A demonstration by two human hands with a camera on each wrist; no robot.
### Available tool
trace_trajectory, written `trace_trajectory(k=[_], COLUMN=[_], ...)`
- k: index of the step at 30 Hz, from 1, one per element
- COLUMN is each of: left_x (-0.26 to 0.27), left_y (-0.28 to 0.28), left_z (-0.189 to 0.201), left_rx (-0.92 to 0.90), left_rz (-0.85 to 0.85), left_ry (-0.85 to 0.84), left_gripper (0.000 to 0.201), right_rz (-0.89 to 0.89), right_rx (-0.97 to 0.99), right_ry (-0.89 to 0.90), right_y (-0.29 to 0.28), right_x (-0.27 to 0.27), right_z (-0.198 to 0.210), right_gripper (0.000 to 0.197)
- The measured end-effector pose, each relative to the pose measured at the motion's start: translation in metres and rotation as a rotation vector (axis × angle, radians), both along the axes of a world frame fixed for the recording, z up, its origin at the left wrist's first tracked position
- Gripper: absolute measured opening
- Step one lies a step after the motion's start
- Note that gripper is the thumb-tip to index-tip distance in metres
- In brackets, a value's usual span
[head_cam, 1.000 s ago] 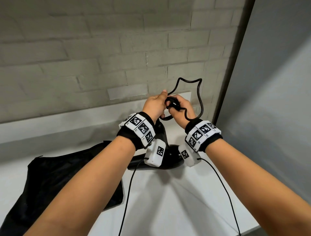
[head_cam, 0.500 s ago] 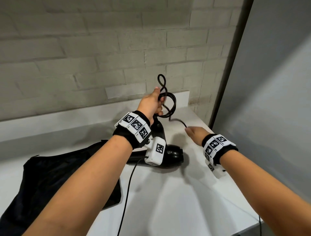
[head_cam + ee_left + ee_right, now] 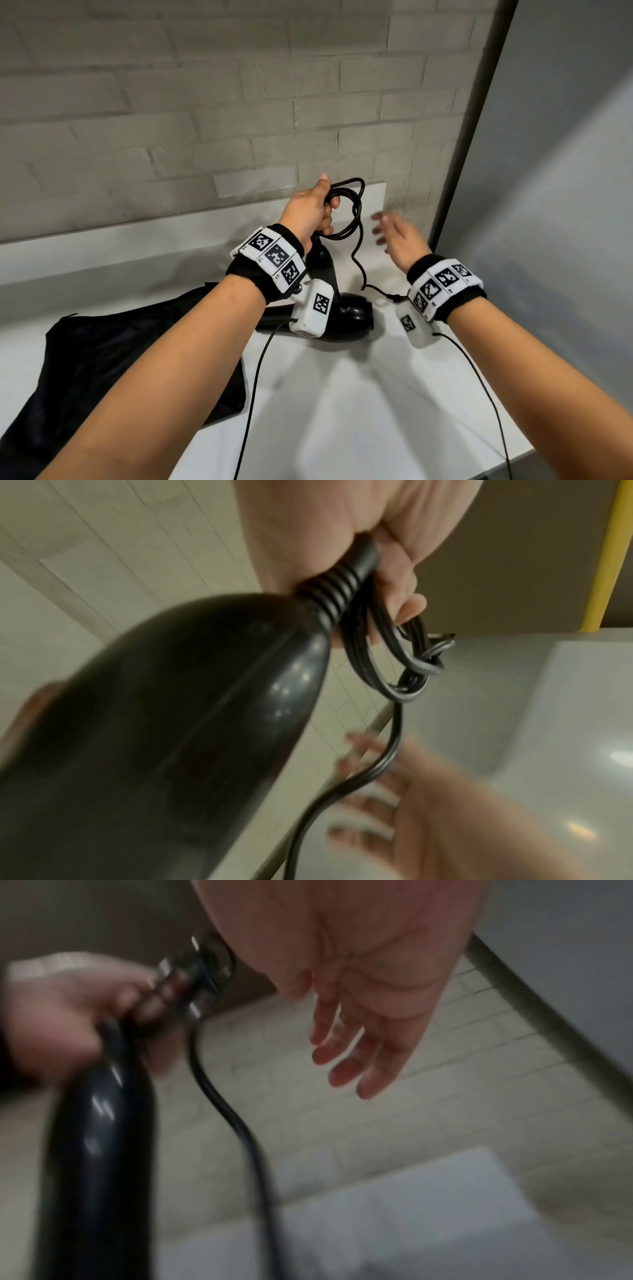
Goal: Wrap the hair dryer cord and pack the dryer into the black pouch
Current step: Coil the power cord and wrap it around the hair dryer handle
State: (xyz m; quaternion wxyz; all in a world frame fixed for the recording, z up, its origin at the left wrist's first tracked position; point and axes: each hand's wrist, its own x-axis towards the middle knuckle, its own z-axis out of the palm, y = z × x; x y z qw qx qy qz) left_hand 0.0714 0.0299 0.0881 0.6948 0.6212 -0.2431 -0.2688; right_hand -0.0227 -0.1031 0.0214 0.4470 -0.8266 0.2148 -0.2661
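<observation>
Right hand [image 3: 397,236] now off the cord [image 3: 356,240], fingers spread.

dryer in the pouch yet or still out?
Out. The dryer lies on the white counter, its handle end gripped by the left hand with cord loops; the pouch lies beside it.

Left hand [image 3: 359,534] grips coiled cord [image 3: 397,669] at the dryer [image 3: 171,723] handle's end.
</observation>
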Motion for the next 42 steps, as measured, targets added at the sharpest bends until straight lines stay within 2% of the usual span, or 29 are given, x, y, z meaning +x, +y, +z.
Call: trace_trajectory(k=[2, 5, 10, 14, 17, 19, 22, 27, 29, 32, 36, 38, 42], left_x=[-0.001, -0.001, -0.001, 0.0, 0.0, 0.0, 0.0, -0.001, -0.001, -0.001, -0.001, -0.001, -0.002], left_y=[0.0, 0.0, 0.0, 0.0, -0.001, -0.001, 0.0, 0.001, 0.001, 0.002, 0.004, 0.004, 0.005], left_z=[-0.001, -0.001, -0.002, -0.002, -0.002, -0.002, -0.003, -0.001, -0.002, -0.002, -0.005, -0.005, -0.005], left_rx=[0.002, 0.011, 0.008, 0.001, 0.001, -0.002, -0.007, 0.022, 0.017, -0.027, -0.033, -0.018, -0.021], left_rz=[-0.004, -0.021, -0.011, -0.009, -0.018, -0.025, -0.029, 0.004, -0.021, -0.039, -0.04, -0.059, -0.102], left_ry=[-0.022, -0.044, -0.061, -0.063, -0.057, -0.047, -0.037, -0.038, -0.047, -0.009, -0.02, -0.045, -0.065], left_gripper=[0.048, 0.048, 0.049, 0.05, 0.049, 0.048, 0.048, 0.046, 0.037, 0.022, 0.018, 0.019, 0.019], right_rz=[0.05, 0.068, 0.046, 0.047, 0.013, 0.033, 0.129, 0.385, 0.413, 0.366, 0.369, 0.392, 0.36], right_rx=[0.127, 0.233, 0.203, 0.16, 0.114, 0.176, 0.391, 0.734, 0.733, 0.565, 0.393, 0.42, 0.658], right_ry=[-0.245, -0.418, -0.505, -0.534, -0.537, -0.528, -0.503, -0.463, -0.428, -0.317, -0.224, -0.202, -0.219], right_y=[0.02, 0.038, 0.044, 0.045, 0.044, 0.043, 0.044, 0.055, 0.058, 0.056, 0.048, 0.046, 0.041], right_x=[0.009, 0.019, 0.026, 0.021, 0.018, 0.018, 0.018, 0.016, 0.015, 0.015, 0.015, 0.016, 0.02], right_z=[0.029, 0.053, 0.048, 0.038, 0.036, 0.039, 0.042, 0.043, 0.045, 0.045, 0.04, 0.039, 0.034], right_gripper=[0.029, 0.028, 0.015, 0.019, 0.011, 0.015, 0.022, 0.016, 0.017, 0.022, 0.028, 0.03, 0.042])
